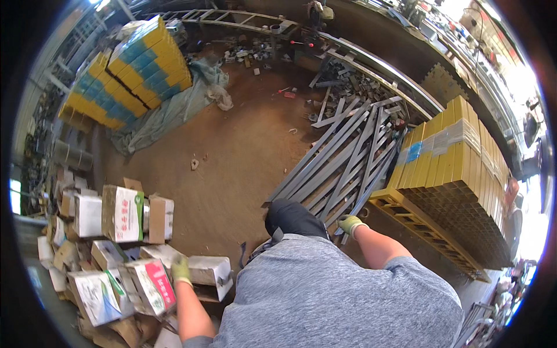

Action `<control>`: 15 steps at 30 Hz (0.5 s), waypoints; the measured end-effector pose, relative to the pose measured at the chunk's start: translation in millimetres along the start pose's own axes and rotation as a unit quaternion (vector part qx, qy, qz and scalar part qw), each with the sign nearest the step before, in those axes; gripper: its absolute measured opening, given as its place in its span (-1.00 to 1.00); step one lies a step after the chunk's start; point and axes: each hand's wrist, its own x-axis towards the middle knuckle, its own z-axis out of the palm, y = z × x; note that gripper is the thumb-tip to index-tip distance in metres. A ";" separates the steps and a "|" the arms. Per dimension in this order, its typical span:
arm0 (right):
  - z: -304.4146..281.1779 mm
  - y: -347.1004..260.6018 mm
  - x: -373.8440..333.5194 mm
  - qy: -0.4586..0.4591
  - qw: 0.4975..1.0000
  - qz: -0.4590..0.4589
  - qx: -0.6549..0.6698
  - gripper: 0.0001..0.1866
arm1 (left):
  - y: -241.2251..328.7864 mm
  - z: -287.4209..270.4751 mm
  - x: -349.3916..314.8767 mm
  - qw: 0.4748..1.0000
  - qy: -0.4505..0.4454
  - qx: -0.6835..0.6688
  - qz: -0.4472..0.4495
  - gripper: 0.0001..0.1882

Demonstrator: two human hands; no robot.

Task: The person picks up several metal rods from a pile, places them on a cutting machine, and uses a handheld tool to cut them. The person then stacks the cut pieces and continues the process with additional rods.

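My left hand (181, 270), in a yellow-green glove, is over the cardboard boxes at the lower left. It lies between a white box with a red panel (152, 286) and a pale open box (210, 271). Its fingers are smeared, so its grip is unclear. My right hand (350, 224), gloved alike, is low at the near end of a heap of grey metal strips (342, 162). Its fingers look curled, with a short grey piece showing just below them; what they hold is hard to make out.
Stacked yellow square tubes (447, 156) rest on a yellow pallet (426, 232) at the right. Yellow and blue stacked blocks (136, 72) stand on a grey-green tarp (168, 110) at the far left. Scrap pieces (348, 84) lie beyond the strips, beside a long metal rail (389, 72).
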 end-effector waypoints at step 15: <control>-261.9 -334.2 422.0 -0.080 0.995 0.046 -0.041 -0.39 | 292.0 343.3 407.9 0.940 -0.265 0.166 -0.133 -0.23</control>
